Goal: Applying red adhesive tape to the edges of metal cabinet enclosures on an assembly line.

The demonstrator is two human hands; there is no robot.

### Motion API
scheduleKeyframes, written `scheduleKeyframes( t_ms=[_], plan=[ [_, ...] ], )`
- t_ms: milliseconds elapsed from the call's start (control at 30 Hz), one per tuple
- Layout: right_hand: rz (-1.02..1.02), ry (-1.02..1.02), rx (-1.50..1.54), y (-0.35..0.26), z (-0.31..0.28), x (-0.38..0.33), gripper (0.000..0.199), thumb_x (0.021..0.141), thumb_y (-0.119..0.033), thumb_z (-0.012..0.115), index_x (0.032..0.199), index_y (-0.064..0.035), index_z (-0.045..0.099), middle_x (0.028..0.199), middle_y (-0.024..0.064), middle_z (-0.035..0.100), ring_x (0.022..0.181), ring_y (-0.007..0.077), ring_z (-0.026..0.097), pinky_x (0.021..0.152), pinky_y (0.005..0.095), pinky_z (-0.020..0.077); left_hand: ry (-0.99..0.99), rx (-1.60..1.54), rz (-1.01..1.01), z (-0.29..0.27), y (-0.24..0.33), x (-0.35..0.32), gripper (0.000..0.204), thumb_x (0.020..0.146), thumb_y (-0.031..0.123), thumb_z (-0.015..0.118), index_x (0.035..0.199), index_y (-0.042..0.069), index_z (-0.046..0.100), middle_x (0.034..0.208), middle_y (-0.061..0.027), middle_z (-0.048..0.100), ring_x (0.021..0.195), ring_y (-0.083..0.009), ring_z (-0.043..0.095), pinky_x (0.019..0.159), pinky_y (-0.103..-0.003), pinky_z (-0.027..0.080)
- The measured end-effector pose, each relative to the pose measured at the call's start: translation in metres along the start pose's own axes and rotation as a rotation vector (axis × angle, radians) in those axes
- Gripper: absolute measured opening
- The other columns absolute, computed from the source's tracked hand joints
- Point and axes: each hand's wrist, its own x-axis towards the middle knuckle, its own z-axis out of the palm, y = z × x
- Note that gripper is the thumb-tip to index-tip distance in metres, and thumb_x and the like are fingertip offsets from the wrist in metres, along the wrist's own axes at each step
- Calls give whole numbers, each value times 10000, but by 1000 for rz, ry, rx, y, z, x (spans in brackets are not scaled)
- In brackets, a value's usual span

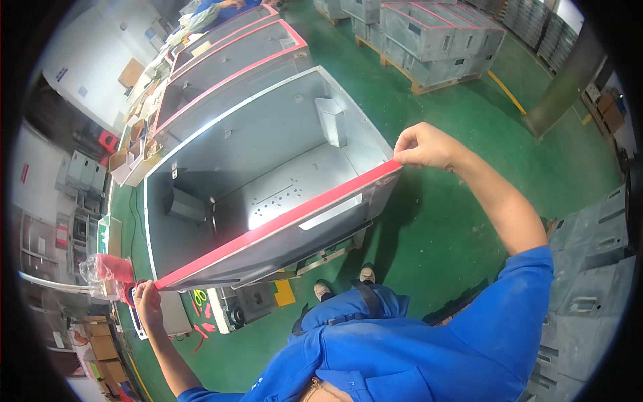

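A large open grey metal box [268,154] stands before me, its hollow side facing up. Along its near rim runs a straight red strip [281,224], reaching from corner to corner. At the right corner my right hand [429,146] pinches the strip's end between thumb and fingers. My left hand [149,307] is closed at the left corner, gripping the strip's other end. Beside those left fingers shows a red curved piece [129,292], perhaps part of a roll; the hand partly hides it. The box's other rims are bare metal.
More red-edged boxes [231,63] line up beyond, with a person in blue [224,10] behind them. Stacked boxes [435,47] sit on a pallet at far right. Left are a plastic-wrapped red roll [110,268], green-handled scissors [199,297] and red scraps [208,327]. Grey metal parts [589,268] flank my right.
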Motion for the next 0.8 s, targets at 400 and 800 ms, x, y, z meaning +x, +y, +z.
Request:
scheduleKeyframes(
  t_ms=[400, 800],
  plan=[
    [-6, 12, 4, 1, 1, 1, 149, 699, -131, 653, 737, 6, 611, 646, 39, 566, 555, 87, 497, 496, 219, 402, 44, -29, -10, -5, -6, 0, 59, 805, 86, 599, 830, 38, 578, 688, 32, 524, 527, -10, 400, 433, -147, 258],
    [-3, 21, 24, 1, 1, 1, 158, 667, -124, 631, 733, 18, 622, 653, 59, 584, 577, 103, 532, 535, 231, 426, 22, -29, 20, -5, -8, 1, 63, 808, 98, 591, 838, 45, 576, 695, 35, 522, 523, -11, 389, 435, -152, 253]
  ],
)
